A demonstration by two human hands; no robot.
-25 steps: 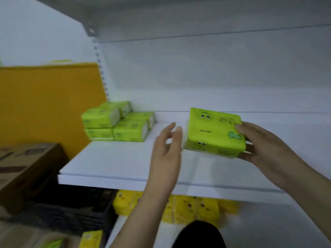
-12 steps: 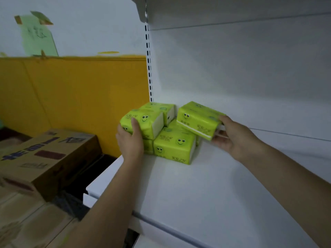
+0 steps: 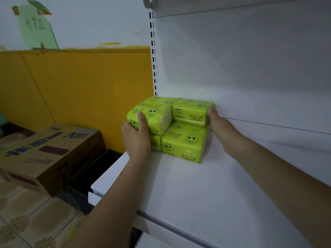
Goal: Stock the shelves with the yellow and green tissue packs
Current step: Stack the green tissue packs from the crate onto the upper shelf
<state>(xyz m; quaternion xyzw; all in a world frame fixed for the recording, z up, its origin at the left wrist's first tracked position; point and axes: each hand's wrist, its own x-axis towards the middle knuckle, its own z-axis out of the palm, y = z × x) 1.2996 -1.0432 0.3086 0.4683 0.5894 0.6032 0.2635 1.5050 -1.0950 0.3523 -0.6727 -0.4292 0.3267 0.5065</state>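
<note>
Head view. Green tissue packs (image 3: 180, 133) stacked 2 high at back-left corner of white shelf (image 3: 197, 194), against rear panel. Left hand (image 3: 137, 136) cupped over front-left end of stack, thumb lying on upper left pack (image 3: 152, 115). Right hand (image 3: 219, 123) pressed flat to right end of upper right pack (image 3: 192, 111), fingers hidden behind it. Left of shelf, lower: brown cardboard box (image 3: 48, 154) before yellow panel (image 3: 80, 83).
</note>
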